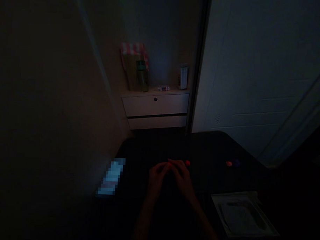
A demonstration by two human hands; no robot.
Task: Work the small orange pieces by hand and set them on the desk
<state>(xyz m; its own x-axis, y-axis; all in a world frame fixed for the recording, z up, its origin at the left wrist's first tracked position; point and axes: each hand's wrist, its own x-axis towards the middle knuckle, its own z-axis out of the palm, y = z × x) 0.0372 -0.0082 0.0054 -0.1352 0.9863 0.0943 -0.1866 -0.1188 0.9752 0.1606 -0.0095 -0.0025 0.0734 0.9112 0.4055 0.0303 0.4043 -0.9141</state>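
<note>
Both hands meet over the dark table (208, 146), fingertips together around a small bright red lump (170, 165) that resembles modelling clay. My left hand (156, 174) is closed in a pinch on its left side. From the right, my right hand (181, 172) pinches the same lump, and the fingers cover most of it. A small red ball (187, 163) rests on the table just beyond my right hand, apart from it. Farther right lie an orange-pink lump (228, 164) and a purple lump (236, 163), side by side. Dim light hides finer detail.
A pale tray (217, 206) lies at the lower right. At the table's left edge is a bright blurred-out rectangle (111, 177). Behind stands a white drawer unit (171, 104) bearing a green bottle (143, 79) and a white box (183, 78). A wall rises at left.
</note>
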